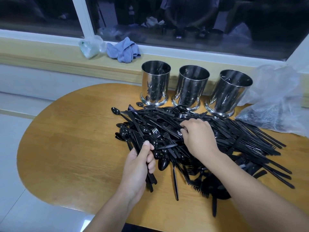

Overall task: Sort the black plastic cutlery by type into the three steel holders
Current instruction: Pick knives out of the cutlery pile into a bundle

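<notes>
Left hand (pixel 139 166) grips cutlery bundle (pixel 149 177) | right hand (pixel 199 137) fingers curled, pinching into cutlery pile (pixel 209 131)

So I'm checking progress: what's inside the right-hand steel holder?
A black piece or two shows just inside the rim of the right holder. Its type is unclear, and the steel wall hides whatever lies deeper.

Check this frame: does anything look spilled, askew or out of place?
Nothing looks damaged. The cutlery pile sprawls loose and unsorted across the table, as the task expects. A crumpled blue cloth and a plastic bag lie on the sill.
</notes>
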Demonstrator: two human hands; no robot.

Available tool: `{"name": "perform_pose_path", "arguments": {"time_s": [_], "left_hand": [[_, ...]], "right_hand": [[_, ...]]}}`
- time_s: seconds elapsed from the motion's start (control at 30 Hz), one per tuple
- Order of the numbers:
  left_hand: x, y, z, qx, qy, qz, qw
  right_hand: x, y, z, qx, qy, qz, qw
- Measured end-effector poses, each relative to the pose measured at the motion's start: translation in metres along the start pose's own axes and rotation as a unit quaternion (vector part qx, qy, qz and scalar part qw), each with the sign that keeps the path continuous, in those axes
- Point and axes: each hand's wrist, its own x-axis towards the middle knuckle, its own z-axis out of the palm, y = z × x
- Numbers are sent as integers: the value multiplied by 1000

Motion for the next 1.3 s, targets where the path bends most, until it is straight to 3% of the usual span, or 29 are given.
{"name": "perform_pose_path", "arguments": {"time_s": [0.1,0.37,0.5,0.73,0.9,1.03,1.17,1.3], "left_hand": [[0,-1,2,12,0,5,1000],[-3,10,19,-19,-31,18,999],[-5,12,25,-20,-17,11,1000],[-10,13,26,-2,-19,-9,1000],[-18,12,27,30,-38,-12,999],[-17,11,26,28,-17,-17,999],[-16,6,23,-9,-62,-24,998],[-19,5,26,-7,-103,4,995]], "right_hand": [[-9,-1,-12,142,-7,28,989],[-47,-23,-50,447,-145,80,879],[-66,-34,-52,477,-184,80,856],[-75,-38,-60,521,-151,150,826],[-74,-37,-66,504,-159,154,835],[-71,-38,-65,516,-95,166,835],[-64,-44,-66,555,-140,169,802],[-58,-56,-61,532,-143,133,824]]}}
